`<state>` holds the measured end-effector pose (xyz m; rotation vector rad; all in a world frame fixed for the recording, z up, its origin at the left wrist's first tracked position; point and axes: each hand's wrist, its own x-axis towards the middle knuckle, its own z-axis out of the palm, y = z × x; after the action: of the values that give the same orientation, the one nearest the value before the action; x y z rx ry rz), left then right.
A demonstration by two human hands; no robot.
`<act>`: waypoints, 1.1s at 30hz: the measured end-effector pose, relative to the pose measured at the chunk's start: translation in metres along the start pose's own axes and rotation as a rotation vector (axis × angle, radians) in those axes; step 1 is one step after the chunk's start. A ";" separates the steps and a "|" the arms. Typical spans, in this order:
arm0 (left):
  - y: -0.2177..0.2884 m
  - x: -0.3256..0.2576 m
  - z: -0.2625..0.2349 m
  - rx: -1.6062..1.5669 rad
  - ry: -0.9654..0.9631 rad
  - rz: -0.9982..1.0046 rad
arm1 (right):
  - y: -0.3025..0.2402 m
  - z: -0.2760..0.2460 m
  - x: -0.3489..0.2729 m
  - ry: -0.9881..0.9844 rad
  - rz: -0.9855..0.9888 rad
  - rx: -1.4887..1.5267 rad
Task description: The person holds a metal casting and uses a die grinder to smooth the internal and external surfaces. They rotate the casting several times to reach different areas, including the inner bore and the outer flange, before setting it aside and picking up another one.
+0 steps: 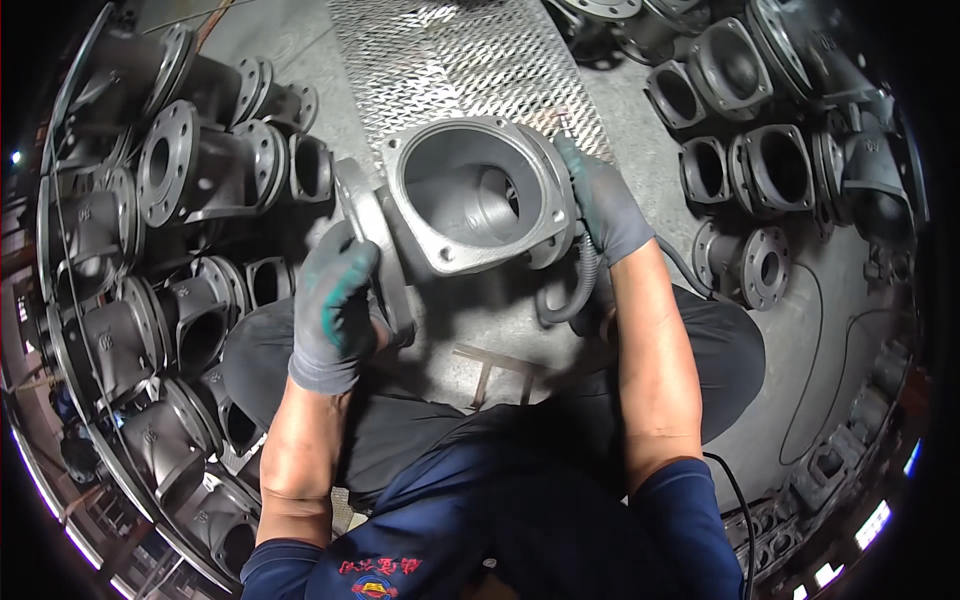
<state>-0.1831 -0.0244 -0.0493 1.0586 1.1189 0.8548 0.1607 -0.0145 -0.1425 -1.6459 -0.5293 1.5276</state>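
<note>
Held up in front of me is a grey cast-metal valve body (478, 260). Its squarish opening, with a bolt hole at each corner, faces up towards me, and round flanges stand at its left and right sides. My left hand (335, 310), in a grey and green work glove, grips the left flange near its lower edge. Around the right flange closes my right hand (606, 195), gloved alike, with some of its fingers hidden behind the metal. A grey corrugated hose (583, 285) curves just below the right flange.
Similar valve bodies (205, 165) are stacked along the left, and more castings (765, 165) stand at the right. A patterned metal plate (470, 70) lies ahead on the concrete floor. Dark cables (820, 340) trail at the right. A small metal frame (490, 365) lies between my legs.
</note>
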 end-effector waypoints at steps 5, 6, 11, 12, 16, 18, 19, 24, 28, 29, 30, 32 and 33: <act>0.034 -0.012 0.019 -0.246 -0.014 -0.165 | -0.002 0.002 0.024 0.097 -0.235 -0.401; 0.034 -0.013 0.013 -0.242 -0.014 -0.166 | -0.009 0.008 0.021 0.096 -0.234 -0.398; 0.036 -0.011 0.013 0.139 -0.036 -0.154 | -0.030 0.031 0.007 0.277 -0.193 -0.278; 0.037 -0.012 0.013 0.166 -0.039 -0.188 | -0.031 0.032 0.007 0.292 -0.173 -0.227; 0.020 -0.008 0.011 0.505 -0.174 0.188 | -0.032 0.024 0.020 0.269 -0.136 0.054; 0.010 -0.007 0.012 0.652 -0.185 0.242 | -0.034 0.016 0.021 0.290 -0.134 0.077; 0.005 -0.005 0.015 0.802 -0.164 0.384 | -0.035 0.017 0.019 0.288 -0.143 0.078; 0.011 -0.002 0.020 0.756 -0.146 0.351 | -0.034 0.018 0.011 0.351 -0.187 0.132; 0.035 0.003 0.033 0.432 -0.116 0.055 | -0.034 0.012 -0.013 0.391 -0.278 0.024; 0.038 0.003 0.033 0.299 -0.061 0.004 | -0.042 0.015 -0.027 0.370 -0.298 -0.093; 0.042 0.003 0.029 0.211 -0.041 -0.054 | -0.041 0.017 -0.034 0.370 -0.338 -0.161; 0.042 0.005 0.017 0.100 -0.006 -0.131 | -0.038 0.012 -0.049 0.369 -0.458 -0.269; 0.036 0.001 0.015 -0.012 0.054 -0.164 | -0.036 0.014 -0.056 0.358 -0.533 -0.308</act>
<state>-0.1689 -0.0164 -0.0139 0.9248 1.2265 0.7625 0.1455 -0.0325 -0.0793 -1.7690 -0.9458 0.7718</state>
